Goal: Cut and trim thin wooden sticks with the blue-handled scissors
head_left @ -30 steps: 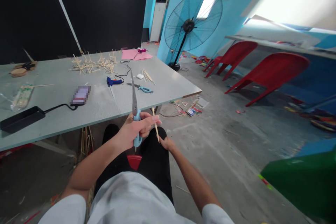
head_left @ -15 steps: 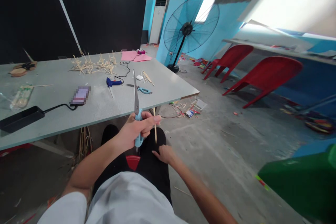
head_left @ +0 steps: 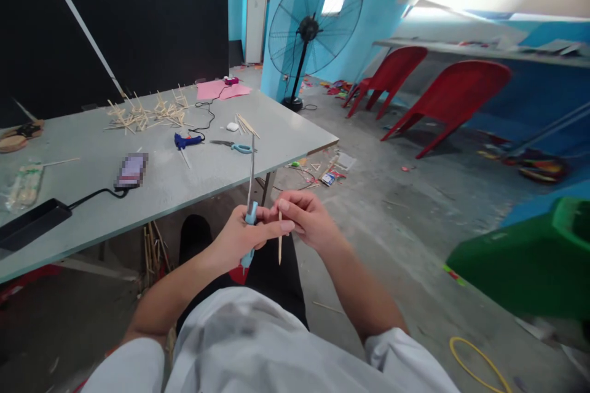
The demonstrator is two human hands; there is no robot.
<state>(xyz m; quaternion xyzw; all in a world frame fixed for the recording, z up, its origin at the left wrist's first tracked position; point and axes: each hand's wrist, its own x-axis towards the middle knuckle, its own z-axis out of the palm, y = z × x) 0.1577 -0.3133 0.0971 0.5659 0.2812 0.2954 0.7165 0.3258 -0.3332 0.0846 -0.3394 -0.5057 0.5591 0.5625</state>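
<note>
My left hand (head_left: 244, 236) is closed around the light-blue handle of a knife (head_left: 249, 221), whose long narrow blade points up. A short pale wooden stick (head_left: 279, 249) hangs nearly upright by the left thumb and fingers, its lower end tapering to a point. My right hand (head_left: 310, 220) pinches the upper part of that stick, close against the left fingertips. Both hands are above my lap, in front of the table edge. The fingers partly hide the stick's top.
On the grey table (head_left: 212, 175) lie a blue glue gun (head_left: 188, 140), blue-handled pliers or snips (head_left: 237, 147), a phone (head_left: 131, 170), a black tray (head_left: 34, 224) and a stick structure (head_left: 147, 113). A green bin (head_left: 516, 264) stands at right; red chairs (head_left: 461, 98) and a fan (head_left: 308, 29) are farther back.
My right hand has risen from my thigh to take hold of the stick's upper part beside the left hand. The knife has tilted slightly right, and the view has shifted.
</note>
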